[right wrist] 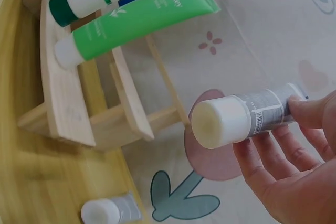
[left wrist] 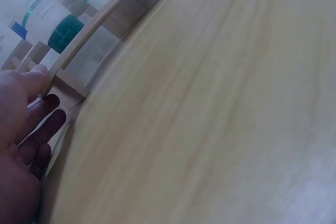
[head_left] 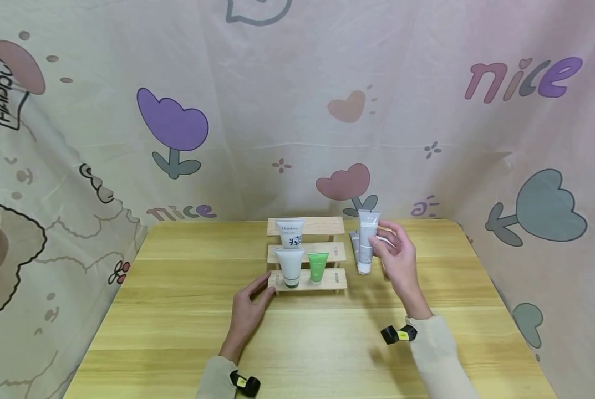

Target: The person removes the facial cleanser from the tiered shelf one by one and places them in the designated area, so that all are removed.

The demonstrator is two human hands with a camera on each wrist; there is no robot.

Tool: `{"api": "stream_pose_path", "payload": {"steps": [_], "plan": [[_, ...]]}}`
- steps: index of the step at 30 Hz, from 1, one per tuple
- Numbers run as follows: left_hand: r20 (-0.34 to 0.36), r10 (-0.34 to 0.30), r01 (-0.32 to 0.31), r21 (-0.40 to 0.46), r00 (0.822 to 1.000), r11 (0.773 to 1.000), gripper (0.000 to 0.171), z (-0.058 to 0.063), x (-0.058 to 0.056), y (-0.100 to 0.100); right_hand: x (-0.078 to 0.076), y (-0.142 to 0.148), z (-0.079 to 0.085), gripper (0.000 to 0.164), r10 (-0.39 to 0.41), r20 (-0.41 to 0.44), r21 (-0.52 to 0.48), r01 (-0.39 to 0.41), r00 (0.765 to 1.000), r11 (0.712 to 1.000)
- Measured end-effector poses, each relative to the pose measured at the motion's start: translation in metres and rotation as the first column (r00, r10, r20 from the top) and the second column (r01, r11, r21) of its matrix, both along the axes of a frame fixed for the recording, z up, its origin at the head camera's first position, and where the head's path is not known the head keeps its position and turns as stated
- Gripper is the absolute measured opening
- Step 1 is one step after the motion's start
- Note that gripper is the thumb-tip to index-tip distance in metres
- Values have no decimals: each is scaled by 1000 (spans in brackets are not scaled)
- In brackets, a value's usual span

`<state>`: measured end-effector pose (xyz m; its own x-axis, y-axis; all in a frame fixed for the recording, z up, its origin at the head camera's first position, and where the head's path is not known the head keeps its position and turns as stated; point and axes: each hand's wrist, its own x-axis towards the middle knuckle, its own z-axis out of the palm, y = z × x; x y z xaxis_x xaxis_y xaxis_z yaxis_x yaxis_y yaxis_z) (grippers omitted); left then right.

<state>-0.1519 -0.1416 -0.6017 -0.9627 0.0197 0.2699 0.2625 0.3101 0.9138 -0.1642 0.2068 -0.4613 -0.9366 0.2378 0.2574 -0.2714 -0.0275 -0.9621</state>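
My right hand [head_left: 399, 257] pinches a silver-grey squeeze tube [head_left: 367, 244] with its white cap down, raised beside the wooden tiered stand [head_left: 305, 225]. In the right wrist view, the thumb and fingers hold the grey tube [right wrist: 265, 109] near its sealed end. My left hand [head_left: 249, 310] grips the front left corner of the stand, its thumb on the lowest board [left wrist: 84, 38]. On that lowest step stand a white tube [head_left: 290, 263] with a dark green cap and a green tube [head_left: 318, 266] with a white cap. Another white tube [head_left: 290, 228] with blue lettering stands behind them.
A second grey tube [right wrist: 110, 211] is on the wooden table [head_left: 187, 299], right of the stand and partly hidden by the held one in the head view. A printed cloth [head_left: 257, 100] hangs behind the table and along both sides.
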Motion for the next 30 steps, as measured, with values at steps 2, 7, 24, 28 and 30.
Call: {"api": "stream_pose_path", "payload": {"steps": [2, 7, 24, 28, 30], "plan": [[3, 1, -1, -2, 1000, 1000, 40, 0, 0, 0, 1, 3, -2, 43, -6, 2, 3, 6, 1000, 1000], [25, -1, 1, 3, 1000, 1000, 40, -1, 1, -1, 5, 11, -7, 42, -28, 1, 31, 28, 1000, 999], [8, -2, 1, 9, 1000, 1000, 40, -3, 1, -2, 12, 40, -25, 38, -128, 62, 117, 120, 990, 986], [-10, -2, 2, 9, 1000, 1000, 39, 0, 0, 0, 12, 50, -28, 34, -156, 70, 120, 147, 985, 982], [-10, -6, 6, 18, 1000, 1000, 39, 0, 0, 0, 13, 55, -29, 34, -167, 88, 93, 158, 982, 983]]}}
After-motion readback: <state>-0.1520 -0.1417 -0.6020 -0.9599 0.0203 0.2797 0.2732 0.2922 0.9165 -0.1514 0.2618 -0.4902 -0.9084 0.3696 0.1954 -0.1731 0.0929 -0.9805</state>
